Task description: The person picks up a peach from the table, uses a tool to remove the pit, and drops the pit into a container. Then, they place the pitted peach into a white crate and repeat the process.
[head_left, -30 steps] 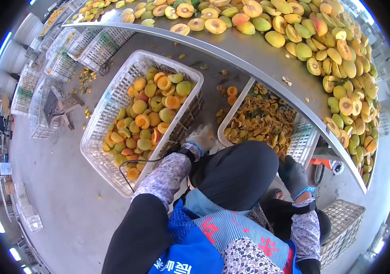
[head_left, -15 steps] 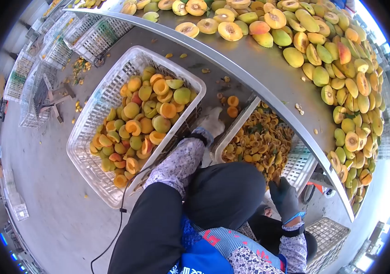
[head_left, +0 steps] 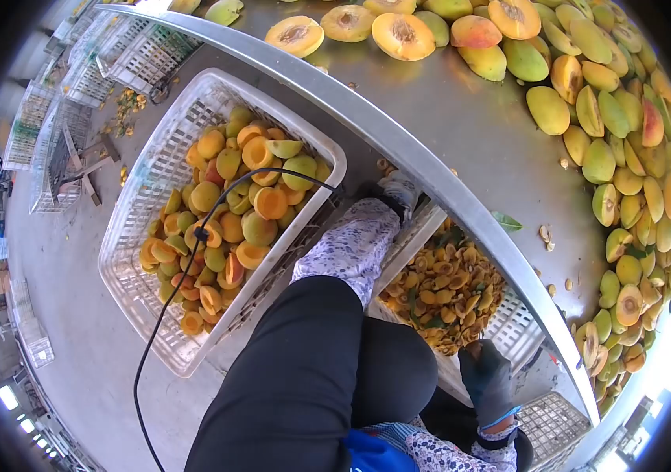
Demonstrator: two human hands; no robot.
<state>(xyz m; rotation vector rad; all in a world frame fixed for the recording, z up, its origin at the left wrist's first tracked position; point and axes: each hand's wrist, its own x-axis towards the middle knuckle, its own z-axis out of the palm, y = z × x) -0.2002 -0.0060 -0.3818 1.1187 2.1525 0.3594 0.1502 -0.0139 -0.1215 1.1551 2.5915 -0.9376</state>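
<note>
My left hand [head_left: 400,189], in a pale glove, reaches down between two crates, close to the metal table's edge; its fingers are hidden. Near it lies a white plastic crate [head_left: 143,169] of halved stone fruit [head_left: 229,224], many with hollow centres. My right hand [head_left: 486,381], in a grey glove, is curled at the near edge of a second white crate [head_left: 518,318] filled with small brown-yellow pit pieces [head_left: 446,295]. Whatever those fingers hold cannot be made out. Both forearms wear floral sleeves.
The curved metal table [head_left: 461,134] bears many cut fruit halves [head_left: 626,197] along its far and right sides. A black cable [head_left: 164,315] hangs across the fruit crate. Another crate [head_left: 552,425] stands at lower right, and stacked crates [head_left: 147,59] at upper left.
The view has shifted and tilted. My left hand has moved up and right, towards the table edge. The black cable now crosses the fruit crate. My right hand stays by the pit crate.
</note>
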